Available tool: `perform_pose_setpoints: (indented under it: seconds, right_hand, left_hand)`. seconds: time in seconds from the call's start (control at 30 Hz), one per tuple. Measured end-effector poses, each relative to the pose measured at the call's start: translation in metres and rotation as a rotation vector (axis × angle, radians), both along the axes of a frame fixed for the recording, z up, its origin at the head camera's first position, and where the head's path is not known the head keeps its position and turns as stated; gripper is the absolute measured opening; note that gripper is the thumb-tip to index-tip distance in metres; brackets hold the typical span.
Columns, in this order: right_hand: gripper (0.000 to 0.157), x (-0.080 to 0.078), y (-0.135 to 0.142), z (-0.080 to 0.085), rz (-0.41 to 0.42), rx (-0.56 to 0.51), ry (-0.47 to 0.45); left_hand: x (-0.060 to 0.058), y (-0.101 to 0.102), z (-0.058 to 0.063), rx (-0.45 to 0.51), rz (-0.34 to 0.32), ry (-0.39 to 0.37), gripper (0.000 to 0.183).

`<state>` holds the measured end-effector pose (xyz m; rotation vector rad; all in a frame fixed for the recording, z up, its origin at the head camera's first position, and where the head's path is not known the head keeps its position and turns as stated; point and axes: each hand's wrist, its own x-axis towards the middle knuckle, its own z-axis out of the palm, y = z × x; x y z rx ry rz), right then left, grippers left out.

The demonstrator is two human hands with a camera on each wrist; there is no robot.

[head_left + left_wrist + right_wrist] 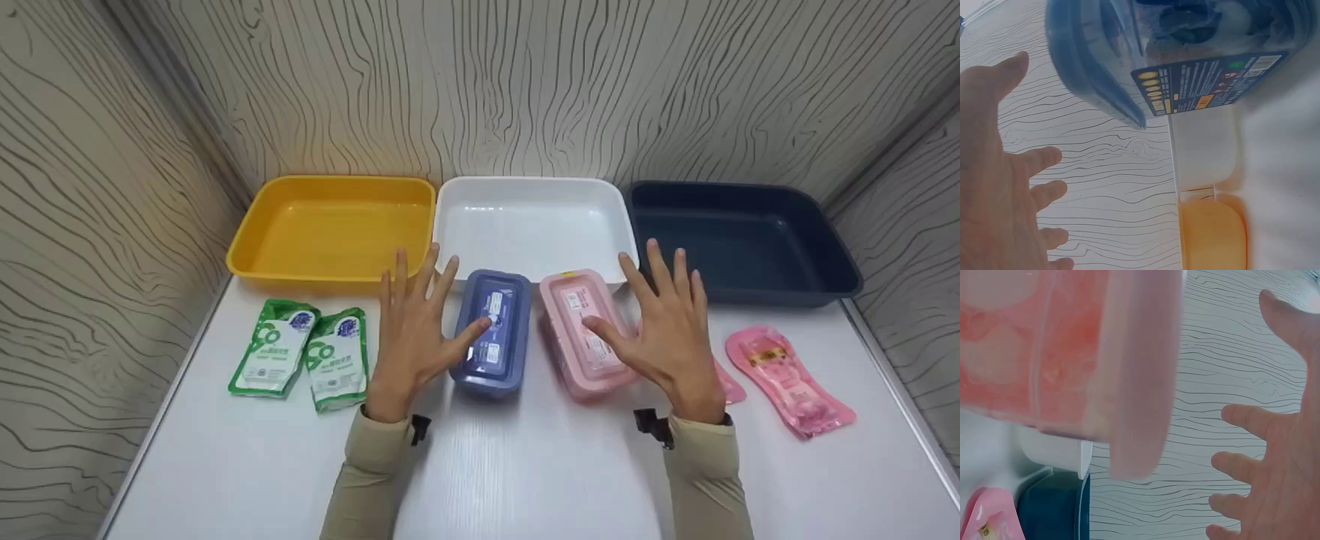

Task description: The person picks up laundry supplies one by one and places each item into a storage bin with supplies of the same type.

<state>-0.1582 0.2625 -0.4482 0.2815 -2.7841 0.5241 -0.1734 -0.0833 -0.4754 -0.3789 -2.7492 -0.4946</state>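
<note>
Fingers (401,279) spread wide and empty, the left hand (415,341) hovers near a blue box (496,356), the right hand (671,337) near a pink box (568,322). Both boxes stand before a white tray (531,221).

Soft, bright light fills my head camera's view, glints dotting the inside of the white tray (534,240). A faint yellow glow tints the patterned wall (345,157) behind and left of it; pale sheen streaks the tabletop (487,480) in front. Wide-angle stretch splays the picture's edges. My wrist feeds look hazy and cool; on the right, the pink box (1143,377) before the tray blurs, close to the lens.
</note>
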Motion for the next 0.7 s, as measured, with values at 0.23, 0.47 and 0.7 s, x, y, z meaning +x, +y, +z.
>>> perform_pose_setpoints:
  seconds: [0.23,0.47,0.7]
  right_hand:
    - [0.101,-0.001,-0.001,0.0,0.001,-0.032,-0.041]
    - [0.091,-0.002,0.0,-0.002,0.006,-0.071,-0.087]
    - [0.075,-0.003,0.002,-0.007,0.017,-0.156,-0.095]
  left_hand:
    - [0.001,0.002,0.0,0.0,-0.015,0.001,0.096]
    - [0.009,0.009,0.002,0.028,-0.063,-0.004,0.095]
    - [0.017,0.025,0.005,0.056,-0.093,-0.056,0.092]
